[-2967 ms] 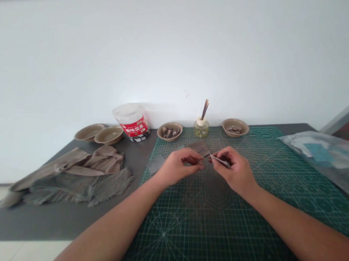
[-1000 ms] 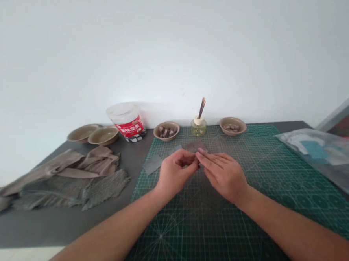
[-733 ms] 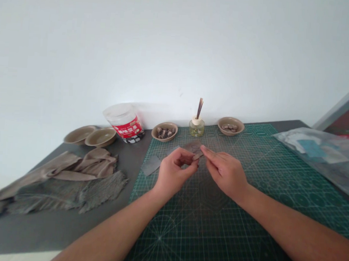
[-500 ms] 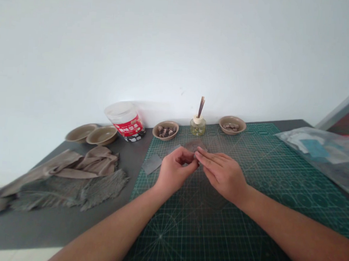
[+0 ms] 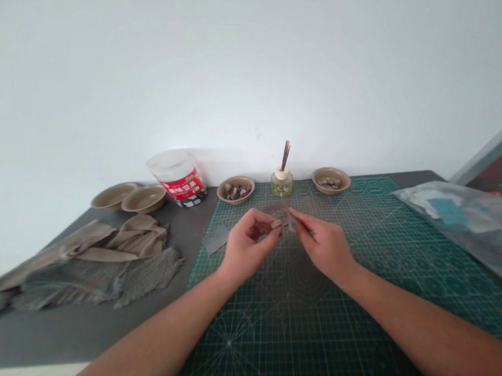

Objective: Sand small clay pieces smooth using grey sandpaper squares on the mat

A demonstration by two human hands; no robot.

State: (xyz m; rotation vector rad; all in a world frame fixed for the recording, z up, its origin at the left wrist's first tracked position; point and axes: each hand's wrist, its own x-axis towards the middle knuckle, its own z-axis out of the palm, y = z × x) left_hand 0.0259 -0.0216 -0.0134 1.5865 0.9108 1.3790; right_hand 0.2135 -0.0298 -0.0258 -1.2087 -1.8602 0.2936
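Observation:
Over the green cutting mat (image 5: 336, 329), my left hand (image 5: 250, 242) pinches a small flat brown piece (image 5: 276, 223) between thumb and fingers. My right hand (image 5: 324, 246) is closed on a small grey piece of sandpaper (image 5: 292, 223), partly covered by the fingers. A narrow gap separates the two hands. Another grey sheet (image 5: 216, 238), also like sandpaper, lies on the mat left of my left hand. Brownish dust (image 5: 275, 208) is spread on the mat just beyond my fingertips.
Along the wall stand a bowl of dark brown chunks (image 5: 236, 190), a reed diffuser (image 5: 282, 181) and a bowl of flat brown pieces (image 5: 331, 181). To the left are two bowls (image 5: 144, 197), a red-labelled tub (image 5: 179, 178) and crumpled cloth (image 5: 102, 258). A plastic bag (image 5: 457, 212) lies right.
My hands have drawn slightly apart. My right fingers, earlier laid over the left fingertips, now pinch the grey sandpaper to the right, and the brown piece shows in my left hand.

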